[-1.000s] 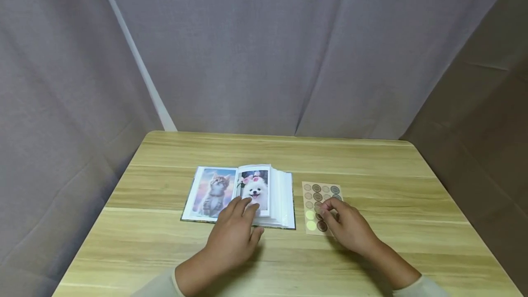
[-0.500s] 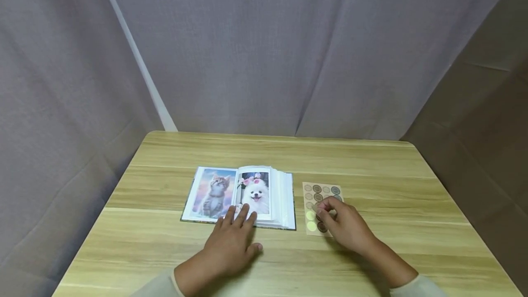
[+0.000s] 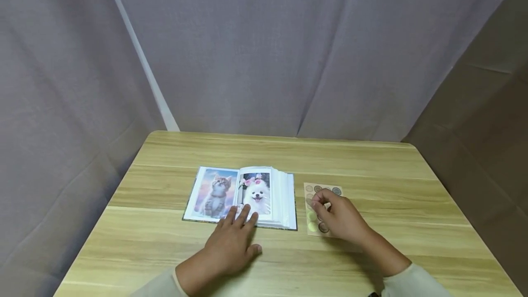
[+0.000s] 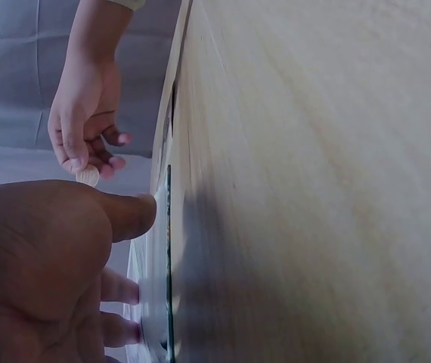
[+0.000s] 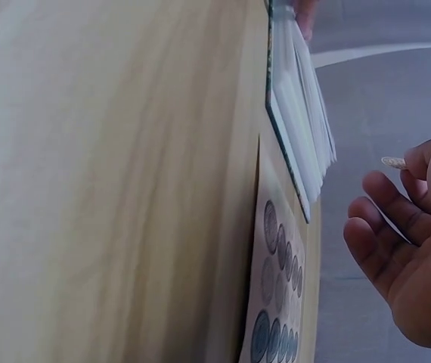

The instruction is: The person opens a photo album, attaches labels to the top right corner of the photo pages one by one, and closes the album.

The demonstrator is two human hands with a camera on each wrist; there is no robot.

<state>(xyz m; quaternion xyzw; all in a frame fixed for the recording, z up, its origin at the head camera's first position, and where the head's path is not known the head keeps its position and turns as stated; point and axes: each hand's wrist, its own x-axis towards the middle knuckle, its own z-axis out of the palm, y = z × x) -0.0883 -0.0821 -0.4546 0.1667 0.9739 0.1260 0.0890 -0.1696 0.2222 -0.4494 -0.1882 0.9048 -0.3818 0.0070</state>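
A photo album (image 3: 283, 200) lies open on the table, with a kitten photo (image 3: 216, 194) on its left page and a white dog photo (image 3: 256, 196) on its right. My left hand (image 3: 231, 244) rests on the album's lower edge near the spine, fingers spread and straight. To the album's right lies a sheet of round stickers (image 3: 312, 226), partly covered by my right hand (image 3: 344, 219). Thumb and forefinger of that hand pinch a small round pale sticker (image 5: 393, 162), lifted above the sheet. The left wrist view also shows this sticker (image 4: 88, 176), its face patterned.
The wooden table (image 3: 185, 260) has rounded far corners. Grey curtains (image 3: 247, 58) hang behind it and at both sides. A thick stack of album pages (image 5: 306, 98) stands raised on the right cover.
My right hand has risen off the sheet and shifted slightly left with the sticker pinched. My left hand slid down the dog photo to the album's lower edge, uncovering more of it.
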